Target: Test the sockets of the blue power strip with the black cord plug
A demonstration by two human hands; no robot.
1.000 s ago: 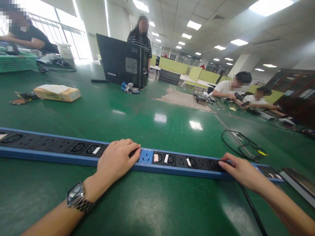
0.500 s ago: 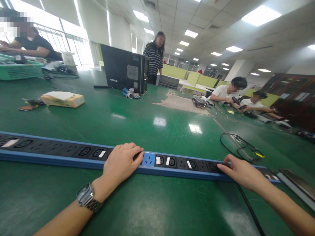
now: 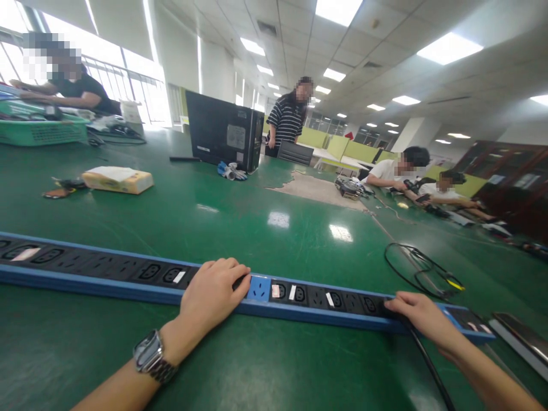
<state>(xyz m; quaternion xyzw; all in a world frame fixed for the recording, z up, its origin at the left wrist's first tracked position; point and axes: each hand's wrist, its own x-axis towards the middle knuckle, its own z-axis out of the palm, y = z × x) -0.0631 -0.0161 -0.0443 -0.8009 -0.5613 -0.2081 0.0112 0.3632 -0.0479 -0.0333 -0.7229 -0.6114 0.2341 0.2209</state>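
Observation:
A long blue power strip [image 3: 317, 313] with black socket faces lies across the green table in front of me. My left hand [image 3: 215, 292], with a watch at its wrist, is wrapped over the strip's middle, just left of a blue socket [image 3: 259, 289]. My right hand [image 3: 422, 315] pinches the plug end of a black power cord [image 3: 429, 365] against the sockets near the strip's right end. The fingers hide most of the plug, so how deep it sits cannot be seen. The cord runs from beneath that hand toward the bottom edge.
A coiled black cable [image 3: 417, 268] lies beyond my right hand; a dark flat object [image 3: 522, 337] is right of the strip. Farther off are a tissue pack [image 3: 117, 180], gloves [image 3: 232, 170], a black computer case [image 3: 220, 131] and a green basket [image 3: 47, 132]. Several people are around the table.
My right hand's fingers have closed together and lowered onto the plug at the strip. My left hand keeps its grip. The view has tilted slightly, and the standing person's upper body has shifted right.

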